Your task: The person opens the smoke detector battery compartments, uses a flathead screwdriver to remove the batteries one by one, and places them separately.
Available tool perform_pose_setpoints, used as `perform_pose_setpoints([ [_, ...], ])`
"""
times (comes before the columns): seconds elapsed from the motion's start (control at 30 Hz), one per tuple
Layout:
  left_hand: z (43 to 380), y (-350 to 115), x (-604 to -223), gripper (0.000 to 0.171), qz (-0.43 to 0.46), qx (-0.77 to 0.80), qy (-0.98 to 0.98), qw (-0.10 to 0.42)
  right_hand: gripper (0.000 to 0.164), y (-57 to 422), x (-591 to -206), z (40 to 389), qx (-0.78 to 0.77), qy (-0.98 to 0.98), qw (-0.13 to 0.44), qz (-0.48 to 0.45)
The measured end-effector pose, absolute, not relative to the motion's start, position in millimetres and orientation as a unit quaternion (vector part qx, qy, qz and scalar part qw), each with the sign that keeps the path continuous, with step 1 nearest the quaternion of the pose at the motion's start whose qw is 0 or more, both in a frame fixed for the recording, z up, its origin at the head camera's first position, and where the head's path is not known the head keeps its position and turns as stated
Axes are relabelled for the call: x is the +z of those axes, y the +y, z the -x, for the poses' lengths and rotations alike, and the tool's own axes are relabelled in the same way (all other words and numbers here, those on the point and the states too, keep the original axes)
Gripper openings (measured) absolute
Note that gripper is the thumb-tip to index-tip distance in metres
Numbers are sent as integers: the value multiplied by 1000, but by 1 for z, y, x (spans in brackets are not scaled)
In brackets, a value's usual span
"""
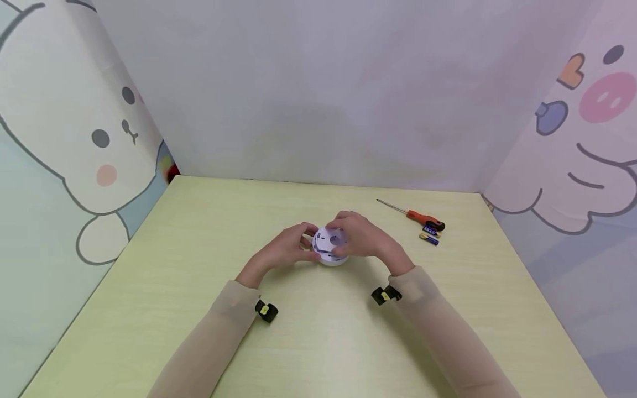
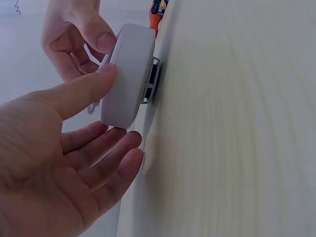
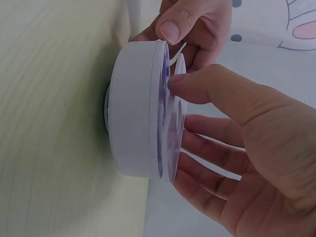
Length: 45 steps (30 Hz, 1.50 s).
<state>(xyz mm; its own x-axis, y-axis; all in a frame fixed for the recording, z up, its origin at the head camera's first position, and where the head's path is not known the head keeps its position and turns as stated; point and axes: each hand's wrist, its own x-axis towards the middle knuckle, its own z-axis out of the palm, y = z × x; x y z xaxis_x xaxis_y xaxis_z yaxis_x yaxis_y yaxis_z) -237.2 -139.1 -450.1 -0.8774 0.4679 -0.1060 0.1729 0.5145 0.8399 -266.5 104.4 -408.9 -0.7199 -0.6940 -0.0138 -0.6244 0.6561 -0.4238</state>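
A round white smoke alarm stands low over the table between both hands. Its slotted grille faces the tabletop. My left hand grips the casing from the left, thumb on its upper rim and fingers along its side. From the other side, my right hand pinches a thin white plate by its edge, thumb on one side and fingers on the other. This plate has a round central hole and tilts slightly off the casing, a narrow gap showing in the right wrist view.
On the pale wooden table, a screwdriver with an orange and black handle lies at the back right. Two blue and yellow batteries lie beside its handle. Cartoon-printed curtains enclose the table's back and sides.
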Motion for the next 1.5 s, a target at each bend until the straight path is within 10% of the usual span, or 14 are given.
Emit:
perform_pose_setpoints([
  [1.5,238,-138,-452,63,-187,464,850,163,55,106,-413,276,-192,883,121,412],
])
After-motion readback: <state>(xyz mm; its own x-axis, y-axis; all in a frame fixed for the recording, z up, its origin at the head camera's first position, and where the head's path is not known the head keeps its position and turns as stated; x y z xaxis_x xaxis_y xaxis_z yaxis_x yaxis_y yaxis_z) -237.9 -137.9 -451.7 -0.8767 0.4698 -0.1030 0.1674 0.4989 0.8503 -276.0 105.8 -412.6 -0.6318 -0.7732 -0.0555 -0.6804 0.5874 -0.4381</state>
